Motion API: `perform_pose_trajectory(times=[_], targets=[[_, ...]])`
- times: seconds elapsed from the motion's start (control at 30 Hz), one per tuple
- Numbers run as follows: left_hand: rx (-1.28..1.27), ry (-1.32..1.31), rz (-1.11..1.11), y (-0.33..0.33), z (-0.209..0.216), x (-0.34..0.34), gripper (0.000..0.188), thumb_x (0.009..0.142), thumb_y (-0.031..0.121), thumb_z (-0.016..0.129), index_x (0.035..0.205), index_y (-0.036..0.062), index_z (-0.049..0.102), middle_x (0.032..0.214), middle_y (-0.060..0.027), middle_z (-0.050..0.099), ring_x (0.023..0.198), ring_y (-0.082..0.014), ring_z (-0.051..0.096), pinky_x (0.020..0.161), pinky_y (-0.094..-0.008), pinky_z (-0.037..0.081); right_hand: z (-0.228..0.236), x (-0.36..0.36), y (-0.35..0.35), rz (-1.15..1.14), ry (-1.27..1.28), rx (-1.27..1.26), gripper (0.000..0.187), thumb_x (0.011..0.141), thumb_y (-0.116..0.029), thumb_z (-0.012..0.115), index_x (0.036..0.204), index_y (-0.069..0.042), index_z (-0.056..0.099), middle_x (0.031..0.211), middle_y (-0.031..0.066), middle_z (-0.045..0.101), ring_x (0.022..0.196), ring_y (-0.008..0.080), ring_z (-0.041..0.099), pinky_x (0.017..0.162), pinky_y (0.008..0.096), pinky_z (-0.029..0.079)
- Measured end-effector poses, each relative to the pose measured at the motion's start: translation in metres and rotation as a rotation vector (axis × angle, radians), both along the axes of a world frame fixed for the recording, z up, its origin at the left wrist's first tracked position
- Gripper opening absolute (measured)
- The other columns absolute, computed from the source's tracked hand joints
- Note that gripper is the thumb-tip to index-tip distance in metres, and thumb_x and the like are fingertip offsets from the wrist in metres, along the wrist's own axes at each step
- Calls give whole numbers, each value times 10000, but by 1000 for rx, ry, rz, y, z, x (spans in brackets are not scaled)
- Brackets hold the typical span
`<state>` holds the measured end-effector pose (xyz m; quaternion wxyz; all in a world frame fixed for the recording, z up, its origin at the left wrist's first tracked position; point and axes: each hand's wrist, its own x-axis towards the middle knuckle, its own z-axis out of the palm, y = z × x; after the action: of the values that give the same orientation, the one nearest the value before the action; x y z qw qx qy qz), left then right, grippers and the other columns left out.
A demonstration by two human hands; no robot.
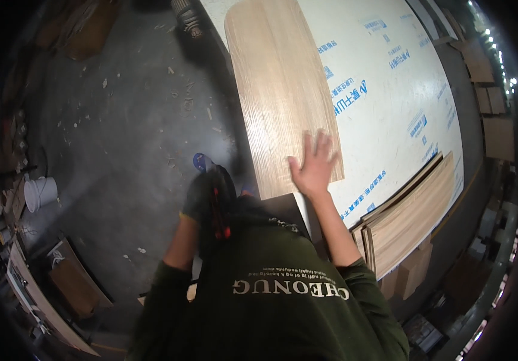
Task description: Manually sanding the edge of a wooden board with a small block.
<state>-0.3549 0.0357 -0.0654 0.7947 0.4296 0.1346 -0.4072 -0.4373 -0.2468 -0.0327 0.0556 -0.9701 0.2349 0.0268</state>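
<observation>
We see the wood-grain panel [283, 96], rounded at a far corner, extending forward from under the right hand [315, 165] along the left edge of the white, blue-printed desk [391, 102], a placement that probably keeps its long side within reach. The bare right hand is spread wide, palm down over the near end, apparently to steady it; blur leaves contact uncertain. The gloved left hand [195, 195] hangs off the desk beside a red-and-black tool [217, 213]; we cannot tell whether it grips it. Right of the right hand lie stacked wood-grain boards [412, 219], perhaps kept aside for room.
</observation>
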Motion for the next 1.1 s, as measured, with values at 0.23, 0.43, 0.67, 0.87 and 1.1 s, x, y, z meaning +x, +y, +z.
perform_pose_trajectory(times=[0.23, 0.43, 0.67, 0.87, 1.1], targets=[[300, 76, 78, 6, 36, -56, 101, 932, 148, 583, 974, 58, 603, 855, -28, 607, 726, -119, 596, 635, -252, 486, 19, 62, 73, 616, 72, 181, 737, 852, -471, 617, 1472, -163, 364, 1567, 153, 232, 1467, 364, 141, 1129, 641, 144], [194, 1, 193, 17, 33, -26, 387, 964, 155, 534, 1339, 62, 511, 808, -9, 586, 715, -111, 588, 661, -253, 503, 16, 56, 59, 414, -172, 325, 737, 850, -317, 608, 1470, -46, 315, 1564, 145, 245, 1454, 340, 207, 1132, 628, 159], [354, -168, 156, 11, 4, -31, 210, 991, 199, 525, 1100, 31, 589, 920, -22, 616, 828, -98, 583, 722, -249, 486, 5, 78, 74, 369, -154, 136, 699, 847, -233, 548, 1491, -108, 307, 1568, 91, 260, 1463, 338, 174, 1140, 627, 147], [574, -367, 2, -17, 39, -21, 308, 980, 233, 534, 1216, 39, 572, 888, -50, 606, 803, -155, 581, 743, -291, 494, 13, 58, 62, 540, -83, 214, 671, 875, -312, 584, 1481, -159, 339, 1564, 75, 276, 1463, 308, 192, 1159, 582, 154], [1075, -1300, -345, -36, 43, -18, 370, 918, 258, 592, 1218, 42, 587, 998, -151, 668, 858, -298, 659, 714, -428, 517, -15, 60, -26, 35, -251, 47, 733, 859, -471, 602, 1469, -135, 373, 1535, 210, 282, 1443, 380, 220, 1138, 626, 136]])
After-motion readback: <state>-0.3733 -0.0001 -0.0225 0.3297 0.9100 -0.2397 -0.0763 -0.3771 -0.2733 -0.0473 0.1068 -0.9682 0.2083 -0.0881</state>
